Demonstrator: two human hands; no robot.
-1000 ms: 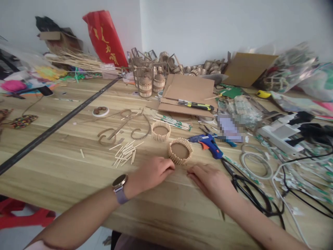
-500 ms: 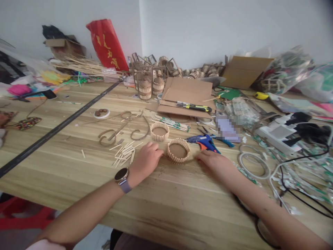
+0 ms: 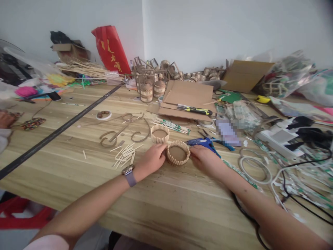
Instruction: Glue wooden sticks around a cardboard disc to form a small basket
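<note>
A small round basket (image 3: 179, 161), with a wall of short upright wooden sticks and a brown base, sits on the table between my hands. My left hand (image 3: 154, 158) is closed against its left side, fingertips hidden beyond the knuckles. At the right side, the fingers of my right hand (image 3: 203, 158) are pinched together at the wall. Just behind stands a second stick-walled basket (image 3: 159, 139). A blue glue gun (image 3: 205, 141) lies beyond my right hand. Loose short sticks (image 3: 125, 154) are heaped left of my left hand.
Curled brown strips (image 3: 109, 139) lie at left, near a white dish of brown pieces (image 3: 104, 115). Cardboard sheets (image 3: 187, 92) hold two utility knives (image 3: 195, 109). Tape rolls (image 3: 255, 170), cables and a power strip (image 3: 278, 139) crowd the right. Another person's hand (image 3: 6, 119) is at far left.
My right hand has moved left, from a gap beside the basket to its right side. My left hand has come closer against the left side. The view has shifted slightly.
</note>
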